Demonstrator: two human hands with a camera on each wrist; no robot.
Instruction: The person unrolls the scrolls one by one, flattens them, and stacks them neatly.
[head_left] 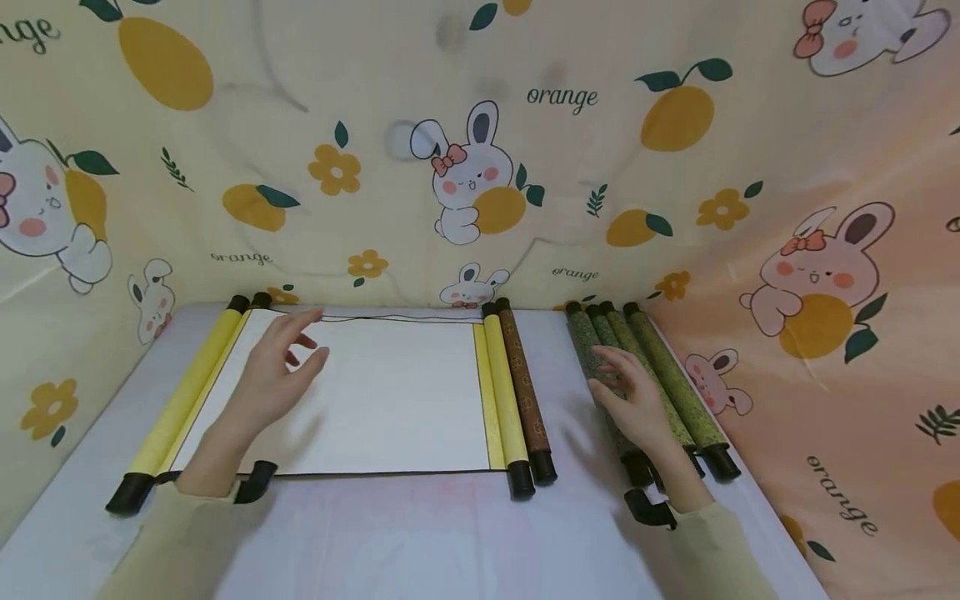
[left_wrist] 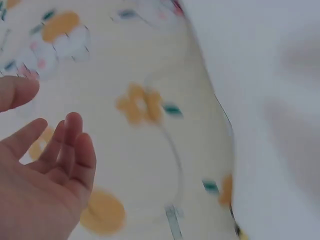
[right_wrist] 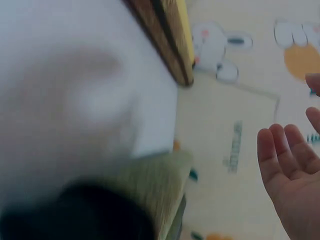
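A white scroll (head_left: 390, 392) lies unrolled on the table, its yellow rolls with black end caps at the left (head_left: 183, 383) and right (head_left: 504, 375) sides. Above its left part hovers my left hand (head_left: 273, 375), thumb and fingers apart and loosely bent, holding nothing. In the left wrist view the same hand (left_wrist: 45, 175) shows an empty palm. My right hand (head_left: 633, 400) is over several green rolled scrolls (head_left: 675, 367), overlapping them in the head view, with relaxed fingers. The right wrist view shows that hand (right_wrist: 295, 175) with nothing in its palm.
A brown patterned rolled scroll (head_left: 525, 375) lies along the right yellow roll. The table (head_left: 420, 542) has a pale cover and backs onto a cloth (head_left: 360, 108) printed with rabbits and oranges. A similar cloth (head_left: 847, 417) hangs along the right side. Black straps (head_left: 257, 482) circle the wrists.
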